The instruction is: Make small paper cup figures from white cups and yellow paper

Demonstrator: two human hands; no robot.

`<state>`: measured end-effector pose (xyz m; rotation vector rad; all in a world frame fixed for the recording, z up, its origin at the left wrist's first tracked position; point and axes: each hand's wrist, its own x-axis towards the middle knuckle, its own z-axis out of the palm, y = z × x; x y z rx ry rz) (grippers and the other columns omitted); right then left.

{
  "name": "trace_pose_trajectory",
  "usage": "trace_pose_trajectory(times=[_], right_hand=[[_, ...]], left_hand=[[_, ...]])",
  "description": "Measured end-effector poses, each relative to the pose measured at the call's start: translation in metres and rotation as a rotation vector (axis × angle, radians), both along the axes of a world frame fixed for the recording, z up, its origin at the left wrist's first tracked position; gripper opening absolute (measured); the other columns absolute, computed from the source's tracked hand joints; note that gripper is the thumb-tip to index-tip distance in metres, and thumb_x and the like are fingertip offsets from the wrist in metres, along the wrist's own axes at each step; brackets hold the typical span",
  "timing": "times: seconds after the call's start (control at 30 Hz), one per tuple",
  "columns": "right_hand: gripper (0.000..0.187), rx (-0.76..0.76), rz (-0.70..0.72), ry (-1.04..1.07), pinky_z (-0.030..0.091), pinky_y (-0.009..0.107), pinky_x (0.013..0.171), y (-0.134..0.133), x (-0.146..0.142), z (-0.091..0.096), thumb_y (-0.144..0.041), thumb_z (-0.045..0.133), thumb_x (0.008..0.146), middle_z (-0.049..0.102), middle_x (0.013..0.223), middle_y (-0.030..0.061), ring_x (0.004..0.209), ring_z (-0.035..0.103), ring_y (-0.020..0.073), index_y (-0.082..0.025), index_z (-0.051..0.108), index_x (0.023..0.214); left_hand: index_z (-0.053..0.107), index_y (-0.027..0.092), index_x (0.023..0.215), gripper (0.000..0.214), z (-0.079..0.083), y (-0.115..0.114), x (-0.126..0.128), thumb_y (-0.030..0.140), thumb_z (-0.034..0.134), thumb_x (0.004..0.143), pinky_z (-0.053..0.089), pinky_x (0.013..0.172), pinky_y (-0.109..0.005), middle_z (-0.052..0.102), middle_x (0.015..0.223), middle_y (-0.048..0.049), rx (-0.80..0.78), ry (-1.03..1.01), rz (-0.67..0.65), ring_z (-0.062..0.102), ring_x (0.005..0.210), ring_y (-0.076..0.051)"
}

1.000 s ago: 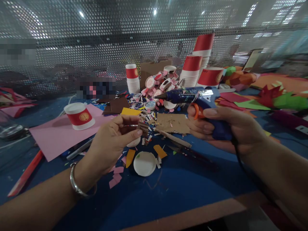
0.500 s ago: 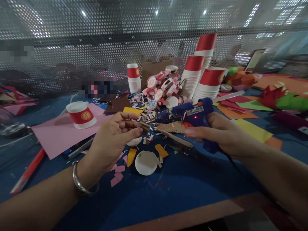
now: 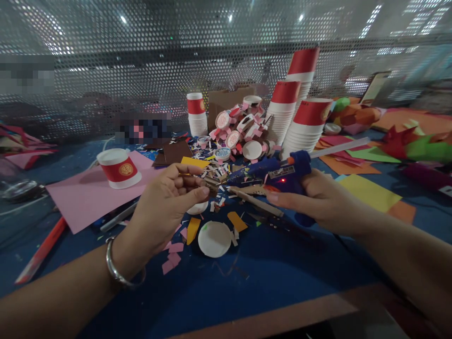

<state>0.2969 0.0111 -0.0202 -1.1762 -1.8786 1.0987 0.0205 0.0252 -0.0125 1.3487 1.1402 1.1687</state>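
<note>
**Glue gun nozzle meets a small scrap at the centre of the frame**

The left hand [image 3: 165,207] is raised just left of centre, its thumb and fingertips pinching a small brown piece [image 3: 212,187] above the litter of paper scraps. A silver bracelet [image 3: 118,275] sits on that wrist at lower left. The right hand [image 3: 326,200] comes in from the right, clenched around the handle of a blue glue gun [image 3: 282,169], with the index finger stretched forward under the body. The gun lies nearly level, its nozzle pointing left and reaching close to the brown piece; whether the two touch cannot be told. A small red light glows on its side, and a pale glue stick [image 3: 339,147] juts from its back toward the upper right.

Below the hands, a white paper disc [image 3: 214,238] lies on the blue table [image 3: 268,278]. At the left, a red and white cup [image 3: 119,168] stands on a pink sheet [image 3: 81,200]. Stacks of cups [image 3: 305,125] rise at upper right, before a perforated metal screen [image 3: 141,52].
</note>
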Motion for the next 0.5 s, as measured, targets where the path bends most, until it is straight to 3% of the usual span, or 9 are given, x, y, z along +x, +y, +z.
trace_pose_trajectory(times=[0.13,0.5], right_hand=[[0.033,0.156,-0.043,-0.184,0.043,0.033,0.06,-0.0008,-0.0022,0.0022,-0.055,0.066,0.09,0.066,0.073,0.0027,0.068,0.055,0.0218,-0.025,0.073,0.079],[0.025,0.222,0.024,-0.161,0.055,0.036,0.08,-0.0029,-0.0057,0.0036,-0.048,0.064,0.095,0.079,0.101,0.003,0.093,0.072,0.0283,-0.028,0.078,0.102]], left_hand=[[0.065,0.017,0.108,0.04,0.0018,-0.0021,0.0006,0.013,0.084,0.073,0.06,0.068,-0.024,0.075,0.092,-0.0032,0.0,0.047,-0.002,0.073,0.087,-0.018],[0.064,0.018,0.109,0.041,-0.0015,-0.0009,-0.0008,0.016,0.084,0.074,0.06,0.067,-0.024,0.075,0.093,-0.0032,0.01,0.056,-0.019,0.073,0.087,-0.018]])
